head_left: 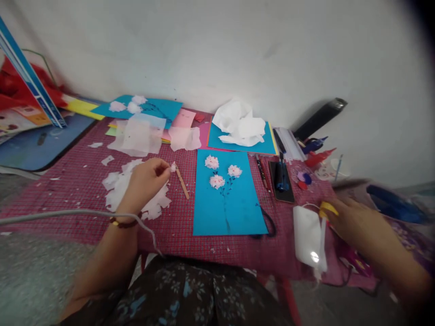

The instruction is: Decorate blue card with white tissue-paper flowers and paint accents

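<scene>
Pink-White Blossoms (217, 181) Dot Blue Card (209, 213) on Checked Cloth (176, 237)

Right of the card, the right hand (350, 219) meets a yellow item (329, 208), its grip too blurred to tell. Left of it, the left hand (147, 179) pinches a paper tuft (173, 167). Beyond lies crumpled paper (239, 124).

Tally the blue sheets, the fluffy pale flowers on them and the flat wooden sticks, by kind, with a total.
Blue sheets: 3
Fluffy pale flowers: 6
Flat wooden stick: 1
Total: 10

Hands (148, 183) around blue flower artwork (210, 217)
</scene>
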Demonstrator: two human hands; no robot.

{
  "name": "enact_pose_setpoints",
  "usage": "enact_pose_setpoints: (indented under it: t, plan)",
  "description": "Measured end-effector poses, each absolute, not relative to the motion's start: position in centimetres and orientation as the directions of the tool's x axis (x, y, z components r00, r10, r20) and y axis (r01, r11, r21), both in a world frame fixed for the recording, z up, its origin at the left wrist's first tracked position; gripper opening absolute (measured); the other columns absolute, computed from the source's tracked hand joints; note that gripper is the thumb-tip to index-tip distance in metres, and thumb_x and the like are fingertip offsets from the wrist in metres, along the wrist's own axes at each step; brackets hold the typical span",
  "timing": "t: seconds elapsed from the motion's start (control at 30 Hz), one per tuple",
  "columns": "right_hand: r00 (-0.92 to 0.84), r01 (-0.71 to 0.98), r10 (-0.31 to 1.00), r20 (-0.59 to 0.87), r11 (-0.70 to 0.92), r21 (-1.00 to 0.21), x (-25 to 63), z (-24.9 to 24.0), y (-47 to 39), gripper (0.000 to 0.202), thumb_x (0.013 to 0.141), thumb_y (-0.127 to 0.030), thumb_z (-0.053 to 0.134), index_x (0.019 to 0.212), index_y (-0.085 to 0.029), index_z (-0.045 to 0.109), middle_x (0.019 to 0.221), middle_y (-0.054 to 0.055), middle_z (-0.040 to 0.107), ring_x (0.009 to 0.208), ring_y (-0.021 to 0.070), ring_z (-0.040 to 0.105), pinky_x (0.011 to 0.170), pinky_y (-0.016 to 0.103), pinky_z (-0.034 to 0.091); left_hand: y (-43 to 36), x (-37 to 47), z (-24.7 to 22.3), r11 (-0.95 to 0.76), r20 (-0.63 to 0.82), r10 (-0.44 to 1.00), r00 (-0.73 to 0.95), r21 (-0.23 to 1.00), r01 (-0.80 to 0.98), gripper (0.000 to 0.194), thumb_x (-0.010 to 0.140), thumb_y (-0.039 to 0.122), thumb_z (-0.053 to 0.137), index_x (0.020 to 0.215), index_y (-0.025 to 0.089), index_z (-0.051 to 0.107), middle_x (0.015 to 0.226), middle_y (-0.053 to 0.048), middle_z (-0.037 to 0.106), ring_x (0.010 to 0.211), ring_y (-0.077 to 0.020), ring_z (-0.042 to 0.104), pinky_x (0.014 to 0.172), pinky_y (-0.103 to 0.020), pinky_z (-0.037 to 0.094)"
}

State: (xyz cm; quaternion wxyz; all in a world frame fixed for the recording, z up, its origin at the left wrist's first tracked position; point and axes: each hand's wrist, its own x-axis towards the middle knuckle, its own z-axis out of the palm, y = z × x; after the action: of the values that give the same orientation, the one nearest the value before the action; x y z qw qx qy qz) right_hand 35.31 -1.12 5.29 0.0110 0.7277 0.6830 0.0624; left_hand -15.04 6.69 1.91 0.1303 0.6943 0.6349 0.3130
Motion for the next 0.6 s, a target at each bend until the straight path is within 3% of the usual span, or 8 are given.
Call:
enact_pose_setpoints:
  t: [0.1,0.17,0.27,0.4,0.5,0.6]
  plan:
    - [-0.177,0.983,0.984,-0.02,0.176,-0.055,25.0,6.3,1.9,0.018,0.09,-0.024,0.053,0.098,-0.023,0.069,0.103,0.013,0.07,0.087,0.0229,0.068,0.075,0.035,0.047,6.7,-14.9,1.5,-0.148,0.289,0.955,-0.064,0.651,0.745,0.012,0.078,0.028,0.057,0.07,0.022,0.061,0.065,0.0,0.064,0.06,-0.0169,0.058,0.059,-0.029,0.04]
    - [-0.354,0.924,0.932,-0.072,0.338,-0.178,17.1,5.8,4.1,0.021,0.093,-0.024,0.047,0.095,-0.022,0.068,0.1,0.008,0.071,0.089,0.0189,0.067,0.08,0.03,0.048,6.5,-14.7,1.4,-0.157,0.309,0.947,-0.087,0.683,0.713,0.012,0.078,0.028,0.057,0.069,0.021,0.061,0.066,0.0,0.064,0.059,-0.0161,0.057,0.059,-0.029,0.041]
    - [-0.484,0.87,0.861,-0.157,0.455,-0.189,7.0,3.7,7.1,0.02,0.093,-0.024,0.048,0.096,-0.019,0.067,0.099,0.009,0.071,0.093,0.0201,0.067,0.081,0.029,0.049,6.0,-14.4,1.4,-0.209,0.383,0.916,-0.121,0.713,0.669,0.012,0.08,0.027,0.057,0.073,0.02,0.063,0.069,0.0,0.064,0.061,-0.0146,0.057,0.06,-0.027,0.042]
    - [-0.422,0.906,0.884,-0.201,0.403,-0.13,0.2,0.6,9.8,0.031,0.091,-0.036,0.053,0.105,-0.011,0.065,0.108,0.018,0.07,0.094,0.0274,0.069,0.075,0.035,0.052,5.8,-14.7,1.6,-0.265,0.508,0.828,-0.238,0.729,0.632,0.011,0.083,0.024,0.057,0.076,0.019,0.064,0.07,0.001,0.064,0.061,-0.0131,0.056,0.062,-0.026,0.044]
    - [-0.38,0.923,0.895,-0.232,0.351,-0.16,-1.1,-0.7,10.3,0.025,0.091,-0.028,0.049,0.103,-0.012,0.065,0.107,0.017,0.071,0.095,0.0258,0.069,0.074,0.034,0.053,5.8,-14.8,1.6,-0.284,0.541,0.791,-0.285,0.737,0.613,0.009,0.082,0.023,0.059,0.076,0.02,0.064,0.07,0.002,0.064,0.061,-0.013,0.056,0.061,-0.026,0.045]
    - [-0.38,0.919,0.909,-0.173,0.348,-0.187,-1.8,-1.5,9.7,0.022,0.087,-0.021,0.052,0.105,-0.012,0.063,0.108,0.018,0.071,0.096,0.0247,0.069,0.075,0.032,0.053,5.8,-14.6,1.6,-0.302,0.552,0.79,-0.267,0.73,0.614,0.008,0.082,0.023,0.061,0.074,0.02,0.063,0.068,0.002,0.063,0.059,-0.0128,0.055,0.061,-0.027,0.046]
